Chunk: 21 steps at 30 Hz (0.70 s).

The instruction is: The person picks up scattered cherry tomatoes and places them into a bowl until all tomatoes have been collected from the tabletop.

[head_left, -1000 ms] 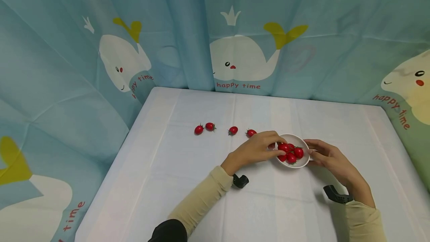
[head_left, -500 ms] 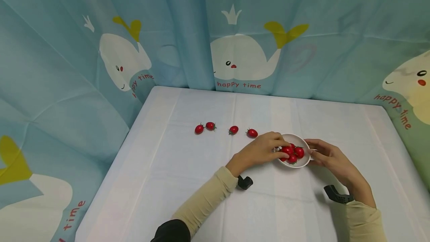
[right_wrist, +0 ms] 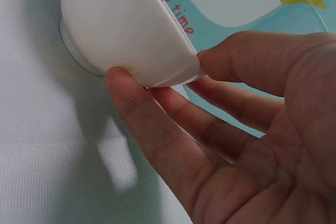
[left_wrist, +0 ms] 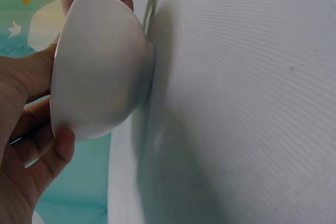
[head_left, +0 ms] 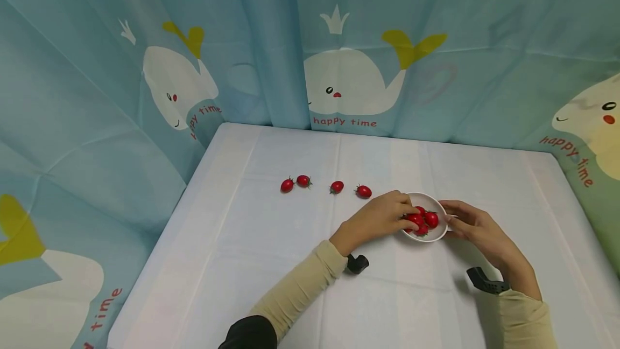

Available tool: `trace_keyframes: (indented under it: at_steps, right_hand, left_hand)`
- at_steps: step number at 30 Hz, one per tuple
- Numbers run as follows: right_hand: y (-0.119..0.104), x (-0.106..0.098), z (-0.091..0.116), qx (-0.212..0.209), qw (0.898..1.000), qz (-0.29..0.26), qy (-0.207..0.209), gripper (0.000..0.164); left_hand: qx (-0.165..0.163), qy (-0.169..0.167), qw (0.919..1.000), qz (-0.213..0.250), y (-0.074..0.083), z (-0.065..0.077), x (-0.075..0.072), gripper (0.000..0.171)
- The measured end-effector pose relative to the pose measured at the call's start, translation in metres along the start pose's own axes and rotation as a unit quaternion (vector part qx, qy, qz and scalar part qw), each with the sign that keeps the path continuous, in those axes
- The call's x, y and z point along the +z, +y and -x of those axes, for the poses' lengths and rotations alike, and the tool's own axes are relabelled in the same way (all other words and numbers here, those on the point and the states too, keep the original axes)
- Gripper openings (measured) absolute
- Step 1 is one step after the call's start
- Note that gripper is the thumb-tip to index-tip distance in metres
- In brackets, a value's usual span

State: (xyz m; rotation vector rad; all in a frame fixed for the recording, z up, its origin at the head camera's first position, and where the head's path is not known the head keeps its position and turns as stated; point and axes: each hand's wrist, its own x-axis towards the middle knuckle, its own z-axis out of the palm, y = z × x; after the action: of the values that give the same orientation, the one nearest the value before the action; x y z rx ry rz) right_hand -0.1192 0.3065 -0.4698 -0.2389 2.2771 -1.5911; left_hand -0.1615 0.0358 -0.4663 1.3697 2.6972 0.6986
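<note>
A white bowl [head_left: 427,201] stands on the table at right of centre with several red cherry tomatoes [head_left: 431,220] inside. My left hand [head_left: 380,214] reaches over its left rim, thumb and fingers bent around a cherry tomato [head_left: 414,219] among the others. In the left wrist view the bowl's outer wall [left_wrist: 100,66] hides most of those fingertips. My right hand [head_left: 477,228] steadies the opposite side of the bowl. From the right wrist, its thumb presses at the rim and its fingers support the wall from below, the bowl's foot close to the cloth.
Several loose cherry tomatoes [head_left: 336,187] with green stems lie in a row left of the bowl. A white cloth covers the table [head_left: 271,263]. Blue curtains [head_left: 271,15] with whale prints hang along its back and sides.
My left hand has moved slightly right, deeper into the bowl, its fingers closing in among the cherry tomatoes. The right hand and the bowl have stayed in place.
</note>
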Motion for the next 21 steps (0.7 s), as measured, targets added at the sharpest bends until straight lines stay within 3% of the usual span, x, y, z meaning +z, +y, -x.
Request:
trace_keyframes:
  at_steps: [6, 16, 21]
  right_hand:
    - [-0.001, -0.001, 0.000, 0.000, 1.000, 0.002, -0.001, 0.050]
    - [0.002, -0.001, 0.001, -0.002, 1.000, 0.004, 0.002, 0.051]
    - [0.003, -0.002, 0.001, -0.007, 1.000, 0.000, 0.001, 0.050]
  left_hand:
    - [-0.010, -0.009, 0.9999, -0.010, 0.002, -0.003, -0.001, 0.034]
    - [-0.001, -0.009, 0.9998, -0.018, 0.004, 0.002, -0.004, 0.037]
    - [0.010, 0.021, 0.9993, -0.028, 0.003, 0.008, -0.009, 0.037]
